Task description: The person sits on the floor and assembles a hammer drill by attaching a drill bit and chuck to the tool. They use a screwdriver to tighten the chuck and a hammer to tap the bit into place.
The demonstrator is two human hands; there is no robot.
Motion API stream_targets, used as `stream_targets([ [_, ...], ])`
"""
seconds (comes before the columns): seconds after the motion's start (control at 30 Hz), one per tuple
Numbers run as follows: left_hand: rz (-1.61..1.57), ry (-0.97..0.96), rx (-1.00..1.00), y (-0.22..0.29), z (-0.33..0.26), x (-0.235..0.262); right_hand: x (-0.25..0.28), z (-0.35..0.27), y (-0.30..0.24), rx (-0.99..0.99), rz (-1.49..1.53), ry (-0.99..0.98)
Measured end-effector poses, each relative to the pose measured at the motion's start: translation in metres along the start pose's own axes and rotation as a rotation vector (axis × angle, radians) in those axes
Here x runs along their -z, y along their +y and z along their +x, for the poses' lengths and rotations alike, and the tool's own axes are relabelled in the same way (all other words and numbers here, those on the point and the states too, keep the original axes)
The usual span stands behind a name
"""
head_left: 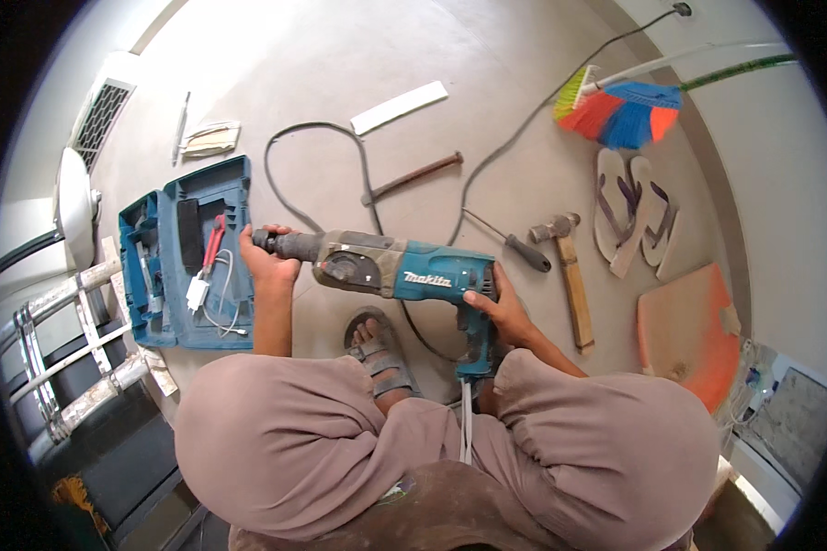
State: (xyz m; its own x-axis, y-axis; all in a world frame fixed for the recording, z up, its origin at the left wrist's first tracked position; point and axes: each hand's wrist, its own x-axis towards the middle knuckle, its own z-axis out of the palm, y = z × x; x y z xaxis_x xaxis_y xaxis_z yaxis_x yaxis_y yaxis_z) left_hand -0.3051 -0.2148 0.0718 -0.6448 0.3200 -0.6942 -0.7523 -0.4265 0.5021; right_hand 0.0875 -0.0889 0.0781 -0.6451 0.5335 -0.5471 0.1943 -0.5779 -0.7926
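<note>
A teal and black rotary hammer drill [441,271] lies sideways across my lap area, its chuck end to the left. My left hand [271,264] closes round the dark chuck [289,245], thumb below and fingers over the top. At the other end my right hand [510,312] grips the drill's rear handle, thumb on the teal body; the trigger and most of those fingers are hidden. From the handle's base a pale cord drops between my knees. No bit shows in the chuck.
An open blue tool case [207,321] with red-handled pliers stands left. On the floor lie a hammer [572,285], screwdriver [528,253], rusty metal rod [413,179], white strip [400,107], flip-flops [608,207] and dark cable [501,151]. A colourful broom [629,115] is at far right.
</note>
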Motion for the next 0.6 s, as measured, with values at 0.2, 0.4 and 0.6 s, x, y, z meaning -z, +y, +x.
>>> stream_targets([
  [0.2, -0.03, -0.177, -0.011, -0.006, -0.021, -0.022, 0.004, 0.016, 0.006, 0.207, -0.095, 0.104],
  [0.4, -0.088, -0.216, -0.02, -0.006, -0.054, -0.038, 0.006, 0.018, 0.021, 0.272, -0.055, 0.149],
  [0.6, -0.098, -0.24, -0.062, -0.006, -0.071, -0.049, 0.004, 0.014, 0.018, 0.276, 0.008, 0.148],
])
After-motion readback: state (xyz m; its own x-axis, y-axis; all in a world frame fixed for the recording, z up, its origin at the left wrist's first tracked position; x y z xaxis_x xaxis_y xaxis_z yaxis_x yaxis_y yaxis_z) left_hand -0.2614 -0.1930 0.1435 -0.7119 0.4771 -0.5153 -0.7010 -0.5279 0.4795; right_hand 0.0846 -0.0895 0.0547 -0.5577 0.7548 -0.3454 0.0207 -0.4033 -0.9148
